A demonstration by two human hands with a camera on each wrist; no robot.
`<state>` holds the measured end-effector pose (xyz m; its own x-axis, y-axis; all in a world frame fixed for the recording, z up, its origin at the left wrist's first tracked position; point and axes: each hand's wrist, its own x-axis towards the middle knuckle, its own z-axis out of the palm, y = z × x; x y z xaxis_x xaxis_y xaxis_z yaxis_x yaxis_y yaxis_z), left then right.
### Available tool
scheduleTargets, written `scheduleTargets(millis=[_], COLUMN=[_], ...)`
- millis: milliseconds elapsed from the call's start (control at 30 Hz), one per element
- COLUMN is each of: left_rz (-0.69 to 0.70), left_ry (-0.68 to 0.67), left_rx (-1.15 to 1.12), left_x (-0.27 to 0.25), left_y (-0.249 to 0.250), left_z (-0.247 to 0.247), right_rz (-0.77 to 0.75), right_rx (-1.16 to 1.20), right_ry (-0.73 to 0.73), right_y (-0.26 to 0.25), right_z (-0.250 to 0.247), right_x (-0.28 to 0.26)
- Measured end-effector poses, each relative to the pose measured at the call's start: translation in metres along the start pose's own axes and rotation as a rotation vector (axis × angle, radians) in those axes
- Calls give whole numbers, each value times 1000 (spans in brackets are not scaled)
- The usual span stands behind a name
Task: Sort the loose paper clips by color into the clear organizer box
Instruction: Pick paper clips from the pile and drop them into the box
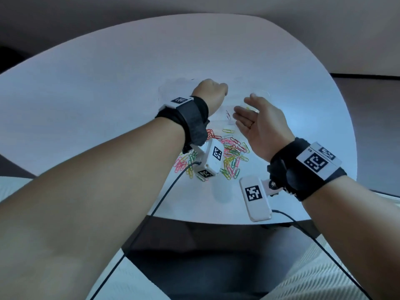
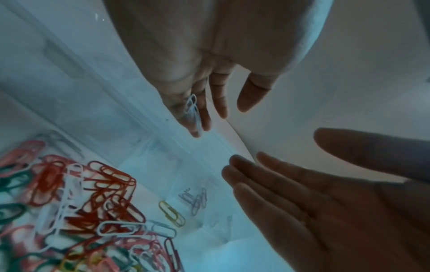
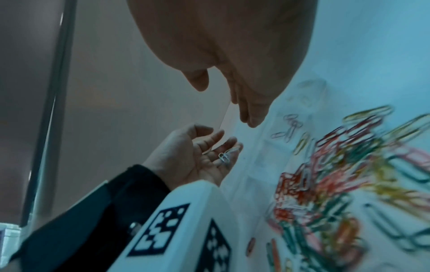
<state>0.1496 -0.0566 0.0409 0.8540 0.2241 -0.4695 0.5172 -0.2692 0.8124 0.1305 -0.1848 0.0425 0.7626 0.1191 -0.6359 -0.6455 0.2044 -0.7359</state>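
Carries a few white paper clips (image 2: 193, 108) across the half-curled fingers of the left grip (image 1: 211, 94), thumb apart from them, pinching nothing. Hovers with that grip over the clear organizer box (image 2: 149, 152), at the far side of the white worktop (image 1: 108, 94). Holds the right grip (image 1: 259, 124) just beside it, palm turned inward, fingers straight and spread, empty.

In one near compartment, a few purplish clips (image 1: 228, 115). Just outside the box wall, a lone yellow clip (image 1: 228, 131). Nearer still, the mixed pile of loose clips (image 1: 231, 154): red, pink, green, yellow, white, well back from the worktop's rounded near edge. Bare surface to the left and beyond the box.

On both wrist bands and camera housings, black-and-white square code markers; small print beside one, too small to read.
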Motion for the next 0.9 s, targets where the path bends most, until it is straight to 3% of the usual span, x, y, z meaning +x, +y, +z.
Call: scheduleTargets(millis=[133, 300, 433, 533, 600, 700, 900], left_rz=[59, 179, 224, 201, 164, 124, 189], left_ry=[-40, 55, 31, -26, -38, -37, -103], left_rx=[132, 77, 214, 459, 563, 638, 821], left_x=[3, -14, -47, -74, -85, -87, -72], left_y=[-7, -15, -27, -51, -68, -82, -79], left_z=[4, -4, -21, -43, -57, -67, -59], right_rz=[-29, -109, -143, -210, -277, -309, -334], right_rx=[-27, -183, -523, -954, -1204, -1341, -1465], right_ry=[44, -16, -98, -179, -158, -63, -39], right_y=[5, 10, 16, 27, 32, 35, 39], right_z=[-18, -26, -30, -42, -50, -59, -60], right_x=[-5, -18, -29, -34, -34, -23, -2])
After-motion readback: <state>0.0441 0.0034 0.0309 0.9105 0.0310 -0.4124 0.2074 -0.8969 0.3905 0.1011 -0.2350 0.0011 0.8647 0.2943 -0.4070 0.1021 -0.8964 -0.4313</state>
